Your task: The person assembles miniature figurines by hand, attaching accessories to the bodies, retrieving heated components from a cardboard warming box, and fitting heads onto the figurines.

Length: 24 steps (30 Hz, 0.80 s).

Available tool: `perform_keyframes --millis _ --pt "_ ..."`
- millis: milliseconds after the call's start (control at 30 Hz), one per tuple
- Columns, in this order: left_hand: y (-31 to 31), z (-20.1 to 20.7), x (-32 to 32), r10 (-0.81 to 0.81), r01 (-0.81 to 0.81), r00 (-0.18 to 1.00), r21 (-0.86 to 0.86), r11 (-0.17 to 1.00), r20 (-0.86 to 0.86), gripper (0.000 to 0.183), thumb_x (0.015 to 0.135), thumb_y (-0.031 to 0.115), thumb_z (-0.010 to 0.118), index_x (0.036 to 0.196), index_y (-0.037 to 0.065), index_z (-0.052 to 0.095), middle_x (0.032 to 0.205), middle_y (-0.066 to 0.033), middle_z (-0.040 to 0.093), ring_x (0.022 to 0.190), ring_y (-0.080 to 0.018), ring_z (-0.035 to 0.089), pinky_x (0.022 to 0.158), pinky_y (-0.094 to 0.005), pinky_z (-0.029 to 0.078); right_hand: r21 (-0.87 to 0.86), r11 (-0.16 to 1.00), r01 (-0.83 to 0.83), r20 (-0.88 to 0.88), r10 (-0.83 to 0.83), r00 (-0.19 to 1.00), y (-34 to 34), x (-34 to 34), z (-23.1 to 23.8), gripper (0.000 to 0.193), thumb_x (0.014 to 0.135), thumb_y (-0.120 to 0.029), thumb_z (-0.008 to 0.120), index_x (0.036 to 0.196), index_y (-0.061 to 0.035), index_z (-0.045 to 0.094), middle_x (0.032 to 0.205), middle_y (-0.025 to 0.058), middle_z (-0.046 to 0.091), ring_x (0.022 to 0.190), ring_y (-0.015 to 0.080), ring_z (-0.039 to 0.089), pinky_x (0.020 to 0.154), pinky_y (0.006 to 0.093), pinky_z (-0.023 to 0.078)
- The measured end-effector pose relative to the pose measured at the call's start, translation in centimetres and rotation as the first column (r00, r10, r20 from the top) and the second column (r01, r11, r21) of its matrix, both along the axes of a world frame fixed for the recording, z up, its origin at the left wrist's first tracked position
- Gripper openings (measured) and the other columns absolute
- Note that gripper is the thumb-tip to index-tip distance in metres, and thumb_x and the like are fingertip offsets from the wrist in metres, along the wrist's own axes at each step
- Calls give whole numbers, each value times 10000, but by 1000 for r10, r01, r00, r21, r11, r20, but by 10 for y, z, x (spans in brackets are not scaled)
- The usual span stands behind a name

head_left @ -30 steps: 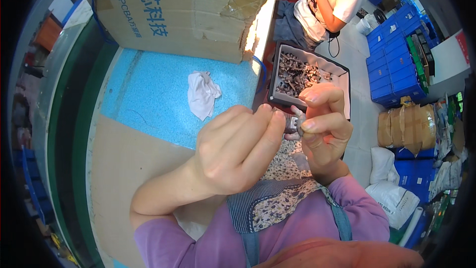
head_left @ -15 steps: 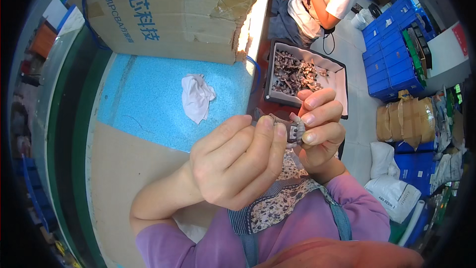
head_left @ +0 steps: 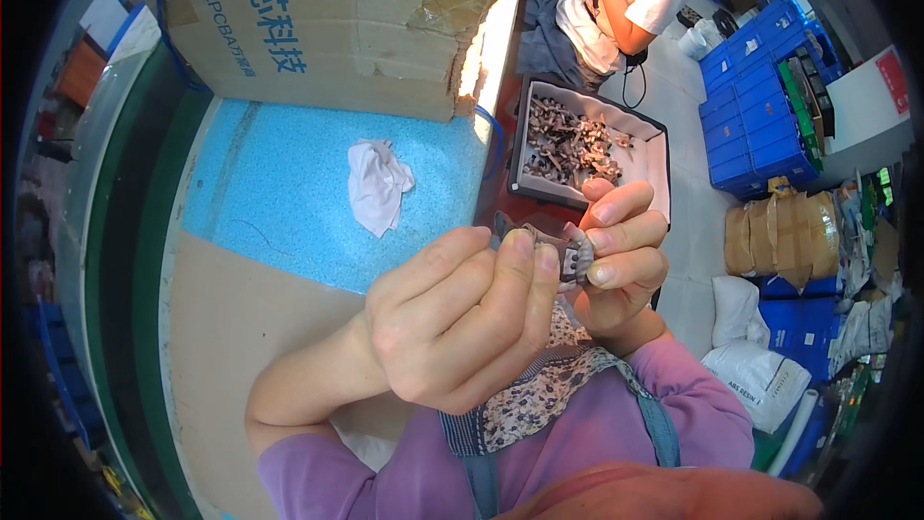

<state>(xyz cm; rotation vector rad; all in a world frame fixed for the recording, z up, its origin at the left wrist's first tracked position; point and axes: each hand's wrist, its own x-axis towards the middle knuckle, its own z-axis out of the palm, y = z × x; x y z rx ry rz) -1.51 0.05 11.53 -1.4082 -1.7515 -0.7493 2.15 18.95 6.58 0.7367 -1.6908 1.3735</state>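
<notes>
A small grey-brown figurine (head_left: 572,256) with dark spots is held up between my two hands, above my apron. My left hand (head_left: 467,313) is closed, its thumb and fingertips pinching the figurine's left end. My right hand (head_left: 624,250) grips the other end with thumb and curled fingers. Much of the figurine is covered by the fingertips, so its full shape cannot be made out. Just beyond the hands, a light-lined tray with a dark rim (head_left: 643,116) holds a heap of similar small brown and pink pieces (head_left: 568,140).
A crumpled white cloth (head_left: 377,185) lies on the blue work surface (head_left: 279,173), with brown board (head_left: 250,327) nearer me. A large cardboard box (head_left: 327,29) stands behind. Another person (head_left: 616,10) sits at the far right; blue crates (head_left: 756,96) and white sacks (head_left: 756,380) line the floor.
Both hands keep their pinch on the figurine, which has turned very slightly. The whole view has shifted a little; nothing has been let go.
</notes>
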Motion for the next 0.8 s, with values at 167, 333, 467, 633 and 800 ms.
perform_keyframes --millis 167,333,467,633,800 --pt "1 1 0 -1 1 1000 1 1000 11 294 693 19 643 974 -63 676 1003 -196 626 745 -220 640 668 -345 542 -10 1000 -9 1 9 1000 0 0 0 168 811 -45 678 914 -167 624 967 7 570 981 207 514 938 403 444" --pt "8 -1 -7 12 -11 1000 64 998 -15 332 603 59 622 903 -73 672 911 -186 617 671 -200 597 614 -325 524 52 998 34 35 -35 999 2 -1 8 133 842 -99 671 940 -162 609 970 23 572 984 220 519 929 406 445" --pt "7 0 -12 0 10 997 122 993 -80 366 523 106 589 830 -76 673 822 -170 610 611 -180 546 557 -290 486 101 994 36 44 -40 998 4 -5 15 103 863 -135 660 945 -150 601 989 38 583 971 232 531 904 410 451" --pt "4 3 -12 18 -3 994 136 991 -109 316 553 106 622 837 -14 688 826 -123 615 606 -172 535 558 -289 474 73 997 -15 41 12 999 5 -7 19 94 873 -162 655 945 -138 600 1011 53 607 941 237 548 890 412 453" --pt "3 3 -10 36 -17 991 154 988 -128 277 577 108 644 838 31 693 831 -89 621 610 -172 539 573 -312 489 108 993 -41 120 28 992 4 -5 21 96 911 -226 603 930 -165 531 1004 40 554 958 221 492 942 452 387"
